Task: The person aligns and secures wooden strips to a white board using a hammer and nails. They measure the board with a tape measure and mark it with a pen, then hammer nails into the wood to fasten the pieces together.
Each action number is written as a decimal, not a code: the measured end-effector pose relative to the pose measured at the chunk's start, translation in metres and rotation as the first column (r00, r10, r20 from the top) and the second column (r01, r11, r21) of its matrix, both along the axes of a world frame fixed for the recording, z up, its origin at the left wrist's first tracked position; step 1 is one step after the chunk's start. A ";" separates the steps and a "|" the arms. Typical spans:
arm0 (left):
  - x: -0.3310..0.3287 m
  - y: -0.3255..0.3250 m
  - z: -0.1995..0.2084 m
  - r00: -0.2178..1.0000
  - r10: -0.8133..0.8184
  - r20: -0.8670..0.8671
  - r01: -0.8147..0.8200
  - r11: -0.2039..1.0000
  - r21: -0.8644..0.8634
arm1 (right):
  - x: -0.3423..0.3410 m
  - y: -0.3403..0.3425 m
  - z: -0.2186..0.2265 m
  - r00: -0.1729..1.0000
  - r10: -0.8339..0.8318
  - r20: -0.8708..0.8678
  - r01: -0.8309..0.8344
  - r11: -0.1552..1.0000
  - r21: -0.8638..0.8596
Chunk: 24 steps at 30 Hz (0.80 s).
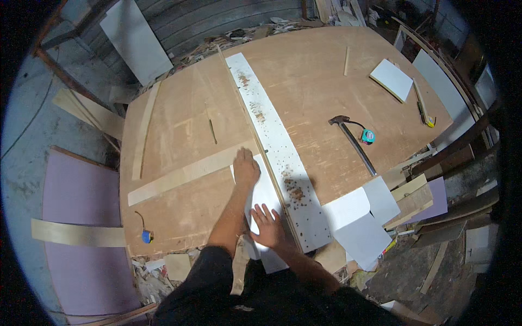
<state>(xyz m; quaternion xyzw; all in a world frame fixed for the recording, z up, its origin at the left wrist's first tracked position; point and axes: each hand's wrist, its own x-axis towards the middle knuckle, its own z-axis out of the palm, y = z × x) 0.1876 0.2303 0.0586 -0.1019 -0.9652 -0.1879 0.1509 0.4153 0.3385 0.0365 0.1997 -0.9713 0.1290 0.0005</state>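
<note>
My left hand (246,168) lies palm down over the far end of a white sheet (266,187), its fingers stretched forward. Nearer to me, my right hand (266,227) presses on the same sheet with its fingers spread. The sheet's near end hangs past the table edge by my body. Just right of it runs a thin wooden strip (256,133) along a long white board (272,125). Dark specks and small brown heaps are scattered on that board. A pale wooden slat (185,176) stretches leftward from near my left hand.
On the large wooden tabletop (321,65) lie a hammer (353,144), a teal tape measure (368,136), a blue tape measure (147,236), a pencil-like stick (212,131) and a small white panel (391,80). White offcuts (361,239) overhang the near right edge. Purple panels (81,190) stand left.
</note>
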 end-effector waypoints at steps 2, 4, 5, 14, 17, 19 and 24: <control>-0.045 -0.009 -0.021 0.987 0.014 -0.160 -0.040 0.987 -0.158 | -0.001 0.002 0.001 0.995 0.003 -0.097 -0.002 1.000 0.009; -0.066 -0.018 -0.037 0.985 -0.013 -0.169 -0.015 0.986 -0.164 | -0.002 0.004 0.003 1.000 0.017 0.001 -0.017 0.999 -0.034; -0.069 -0.023 -0.043 0.993 -0.045 -0.106 0.035 0.995 -0.092 | -0.002 0.005 0.005 1.000 0.001 -0.027 -0.006 0.988 -0.157; -0.077 -0.022 -0.053 0.997 0.064 0.046 -0.065 0.998 0.019 | -0.007 -0.003 0.013 1.000 -0.026 0.014 0.028 0.979 -0.200; -0.075 -0.025 -0.048 0.998 0.020 0.066 -0.024 0.998 0.055 | -0.004 -0.006 0.010 0.998 -0.037 0.054 0.042 0.995 -0.093; -0.073 -0.029 -0.041 0.998 0.007 0.067 -0.009 1.000 0.021 | -0.002 -0.009 0.008 0.999 -0.035 0.034 0.037 0.997 -0.065; -0.061 -0.036 -0.027 0.975 -0.071 0.210 0.088 0.993 -0.075 | 0.018 -0.018 0.012 0.984 -0.116 0.137 0.106 0.992 0.075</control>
